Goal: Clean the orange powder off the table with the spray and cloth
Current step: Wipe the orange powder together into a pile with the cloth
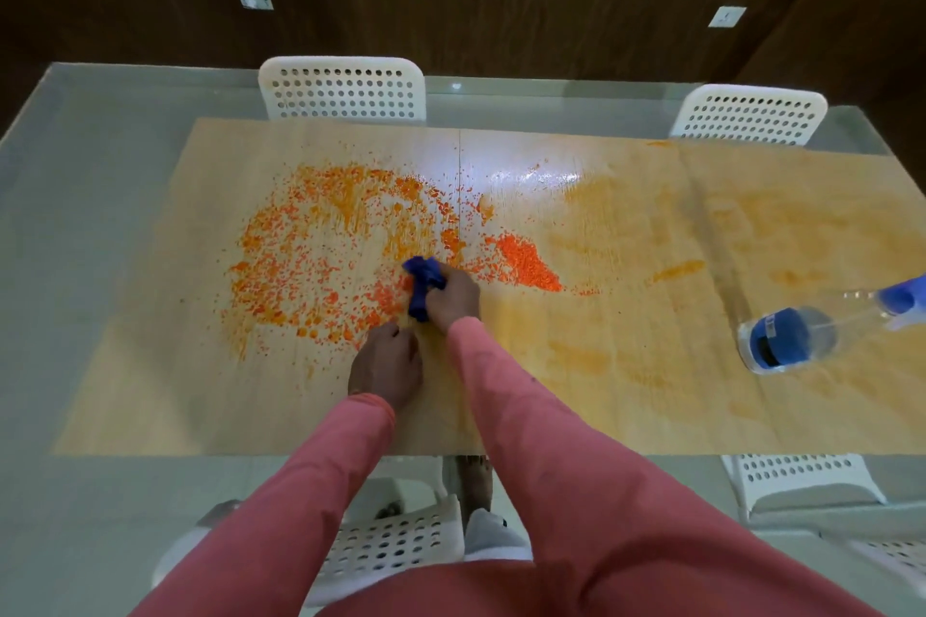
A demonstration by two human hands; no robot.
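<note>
Dark wood panelling backs a glass table [75, 226] whose middle is covered by a pale wood-grain panel [626, 406]. On that panel the right hand [453, 298] grips a bunched blue cloth [423, 286], fingers curled round it, pressing it down onto the surface at the near right edge of the mess. Just beside it and nearer the person, the left hand [386, 366] rests knuckles-up on the panel with its fingers bent under; it seems to hold nothing, though the fingertips are hidden. Both arms wear pink sleeves [576, 491].

Orange powder [320, 256] lies spread in wet clumps and specks in a broad ring to the left of the cloth and beyond it, with a denser, brighter heap [526, 261] just to the right of the cloth. Fainter orange smears [676, 272] streak the right half of the panel, which shines with glare near the far edge.

A clear spray bottle [801, 336] with a blue label and blue head stands near the right edge of the view, well apart from both hands.

White perforated chairs [345, 88] stand at the far side, and others show through the glass at the near side.
</note>
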